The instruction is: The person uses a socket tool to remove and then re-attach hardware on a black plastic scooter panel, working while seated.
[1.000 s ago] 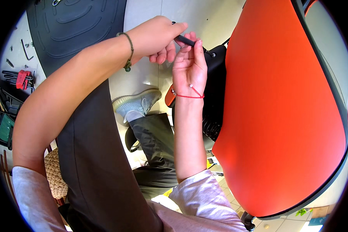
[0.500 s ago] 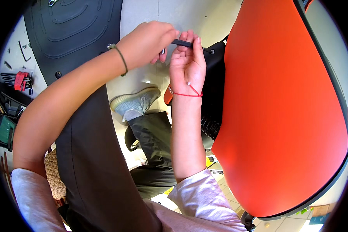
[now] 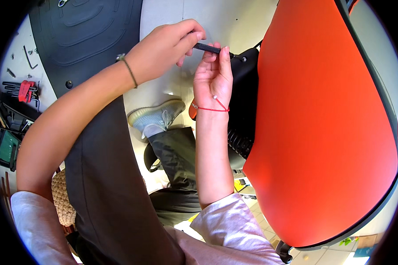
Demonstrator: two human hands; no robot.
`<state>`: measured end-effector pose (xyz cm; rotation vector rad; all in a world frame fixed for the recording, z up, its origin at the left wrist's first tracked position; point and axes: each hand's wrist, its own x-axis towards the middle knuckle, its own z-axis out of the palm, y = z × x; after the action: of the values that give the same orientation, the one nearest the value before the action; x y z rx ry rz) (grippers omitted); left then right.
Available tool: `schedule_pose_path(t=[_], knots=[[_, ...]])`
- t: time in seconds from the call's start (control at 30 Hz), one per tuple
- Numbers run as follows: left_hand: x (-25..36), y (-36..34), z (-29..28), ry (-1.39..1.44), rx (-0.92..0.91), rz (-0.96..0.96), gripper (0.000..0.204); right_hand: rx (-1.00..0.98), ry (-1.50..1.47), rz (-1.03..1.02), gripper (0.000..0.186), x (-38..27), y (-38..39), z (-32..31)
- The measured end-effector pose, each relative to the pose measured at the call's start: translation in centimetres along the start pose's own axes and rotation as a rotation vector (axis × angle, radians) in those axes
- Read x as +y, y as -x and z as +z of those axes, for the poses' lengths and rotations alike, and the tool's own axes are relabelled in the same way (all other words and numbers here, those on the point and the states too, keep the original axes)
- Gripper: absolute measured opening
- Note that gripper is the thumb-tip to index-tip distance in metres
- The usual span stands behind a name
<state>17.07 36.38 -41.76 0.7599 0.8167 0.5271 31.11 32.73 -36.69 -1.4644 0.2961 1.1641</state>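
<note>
A slim black-handled driver (image 3: 207, 48) spans the gap between my hands, its far end pointing at a small bolt (image 3: 244, 59) in a black bracket (image 3: 247, 73) beside the orange panel (image 3: 323, 123). My left hand (image 3: 170, 47) curls around the rear end of the driver, which its fingers partly cover. Palm up, my right hand (image 3: 213, 73) pinches the front part of the handle between thumb and fingertips. Whether the driver's tip sits in the bolt cannot be made out.
A black ridged floor mat (image 3: 90, 39) lies at upper left. Left of it are a loose hex key (image 3: 27, 57), a red-holder hex key set (image 3: 25, 91) and a dark toolbox (image 3: 6, 145). A black coil spring (image 3: 239, 143) shows beside the panel; a shoe (image 3: 157, 115) rests below my hands.
My left hand has rolled over the driver's rear end, and its knuckles and fingers now lie differently. A metal end seen below it before is hidden. My right hand has shifted slightly downward.
</note>
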Motion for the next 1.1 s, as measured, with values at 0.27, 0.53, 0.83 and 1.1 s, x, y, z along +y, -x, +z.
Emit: schedule_pose_path(t=[0.27, 0.53, 0.83, 1.1], knots=[[0.2, -0.9, 0.2, 0.705, -0.039, -0.508, 0.030, -0.126, 0.161, -0.027, 0.034, -0.8, 0.9, 0.7], [0.3, -1.2, 0.8, 0.172, 0.170, -0.234, 0.030, -0.037, 0.194, -0.022, 0.020, -0.7, 0.3, 0.2], [-0.3, 0.2, 0.9, 0.287, -0.083, -0.102, 0.029, -0.078, 0.251, 0.002, 0.015, -0.4, 0.1, -0.2], [0.0, 0.8, 1.3, 0.142, -0.021, 0.028, 0.030, -0.035, 0.257, -0.022, 0.013, 0.0, 0.0, -0.5]])
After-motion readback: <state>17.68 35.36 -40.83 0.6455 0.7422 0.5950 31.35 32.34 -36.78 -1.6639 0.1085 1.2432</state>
